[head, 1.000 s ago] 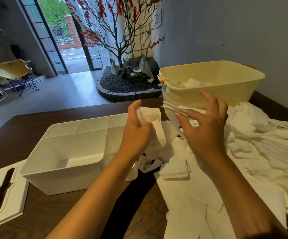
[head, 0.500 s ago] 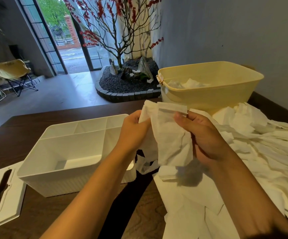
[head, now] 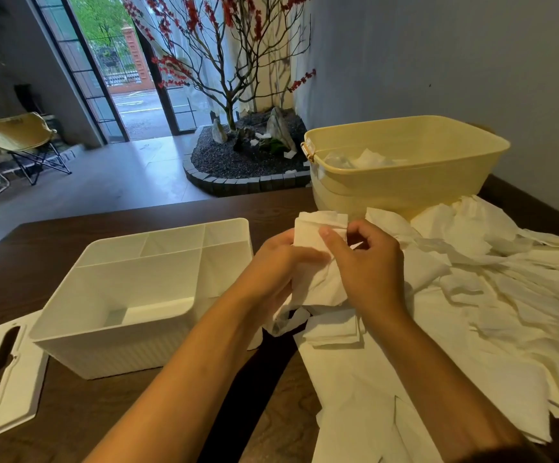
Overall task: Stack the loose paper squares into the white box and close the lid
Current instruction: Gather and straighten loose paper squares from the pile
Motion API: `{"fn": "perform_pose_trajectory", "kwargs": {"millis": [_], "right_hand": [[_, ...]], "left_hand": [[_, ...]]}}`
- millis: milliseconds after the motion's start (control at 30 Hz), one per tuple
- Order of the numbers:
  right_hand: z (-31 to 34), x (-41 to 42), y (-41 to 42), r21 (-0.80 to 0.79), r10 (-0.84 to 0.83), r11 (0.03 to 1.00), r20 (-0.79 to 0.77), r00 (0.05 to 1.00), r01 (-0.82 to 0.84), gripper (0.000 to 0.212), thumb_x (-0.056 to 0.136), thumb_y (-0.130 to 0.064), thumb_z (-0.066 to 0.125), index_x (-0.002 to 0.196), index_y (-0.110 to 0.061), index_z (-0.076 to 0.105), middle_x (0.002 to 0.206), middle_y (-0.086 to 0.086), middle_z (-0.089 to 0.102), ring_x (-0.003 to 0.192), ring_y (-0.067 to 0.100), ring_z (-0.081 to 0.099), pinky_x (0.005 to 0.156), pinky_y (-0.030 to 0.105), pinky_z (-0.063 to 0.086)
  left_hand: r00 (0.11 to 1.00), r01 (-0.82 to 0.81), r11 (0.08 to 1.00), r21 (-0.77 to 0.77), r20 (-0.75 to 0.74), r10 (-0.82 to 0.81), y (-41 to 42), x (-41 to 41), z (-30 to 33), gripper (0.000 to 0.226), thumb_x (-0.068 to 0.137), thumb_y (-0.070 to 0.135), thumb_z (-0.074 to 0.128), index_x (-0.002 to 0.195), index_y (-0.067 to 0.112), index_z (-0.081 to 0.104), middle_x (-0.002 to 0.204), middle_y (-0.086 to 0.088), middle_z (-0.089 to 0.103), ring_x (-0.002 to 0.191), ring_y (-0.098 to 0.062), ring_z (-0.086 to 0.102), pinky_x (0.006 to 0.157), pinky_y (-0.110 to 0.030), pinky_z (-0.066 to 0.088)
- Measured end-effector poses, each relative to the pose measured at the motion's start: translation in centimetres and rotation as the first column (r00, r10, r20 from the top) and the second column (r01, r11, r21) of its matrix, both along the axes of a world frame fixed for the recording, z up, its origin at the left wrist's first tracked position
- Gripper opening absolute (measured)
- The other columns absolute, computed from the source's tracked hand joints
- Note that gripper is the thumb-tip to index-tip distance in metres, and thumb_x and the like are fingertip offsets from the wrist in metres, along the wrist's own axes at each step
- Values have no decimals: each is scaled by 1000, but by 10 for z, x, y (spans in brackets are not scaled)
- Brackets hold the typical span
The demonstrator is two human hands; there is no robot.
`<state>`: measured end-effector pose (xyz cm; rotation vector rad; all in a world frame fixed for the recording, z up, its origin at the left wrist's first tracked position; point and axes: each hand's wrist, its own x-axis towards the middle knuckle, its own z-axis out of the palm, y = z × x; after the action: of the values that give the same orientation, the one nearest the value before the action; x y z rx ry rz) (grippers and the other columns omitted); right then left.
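One white box (head: 127,315), one slotted lid (head: 2,372), one yellow tub (head: 405,182), two hands — and loose paper squares (head: 505,295) piled beyond counting, perhaps dozens.

- The counter (head: 71,412) is dark brown wood with a visible grain, running from the near edge back toward the grey wall.
- A white box (head: 131,295) stands on it at the left, open at the top, with narrow compartments along its far and right sides.
- The box's lid (head: 7,372) lies flat on the counter just left of the box, a long slot cut through it.
- A yellow tub (head: 405,182) sits at the far right, with some white paper inside.
- Loose paper squares (head: 488,312) are spread in an overlapping heap across the right side, reaching up to the tub's base.
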<state>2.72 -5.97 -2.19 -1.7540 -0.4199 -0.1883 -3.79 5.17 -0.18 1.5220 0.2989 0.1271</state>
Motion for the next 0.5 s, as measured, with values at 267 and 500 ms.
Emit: {"fn": "perform_pose_trajectory", "kwargs": {"millis": [267, 500], "right_hand": [[11, -11, -7, -98, 564, 805, -177, 807, -585, 69, 81, -17, 80, 136, -39, 46, 121, -7, 54, 107, 7, 57, 85, 23, 52], [11, -63, 11, -291, 620, 726, -113, 776, -623, 37, 75, 0, 75, 104, -21, 67, 94, 0, 68, 86, 12, 64, 75, 27, 55]], "left_hand": [[977, 181, 878, 444, -187, -106, 24, -52, 24, 40, 84, -4, 60, 119, 16, 66, 111, -15, 72, 102, -29, 68, 93, -42, 55], [963, 175, 569, 804, -259, 70, 34, -120, 30, 32, 88, 17, 72, 110, 30, 52, 98, 11, 61, 91, -10, 60, 72, -21, 50]]}}
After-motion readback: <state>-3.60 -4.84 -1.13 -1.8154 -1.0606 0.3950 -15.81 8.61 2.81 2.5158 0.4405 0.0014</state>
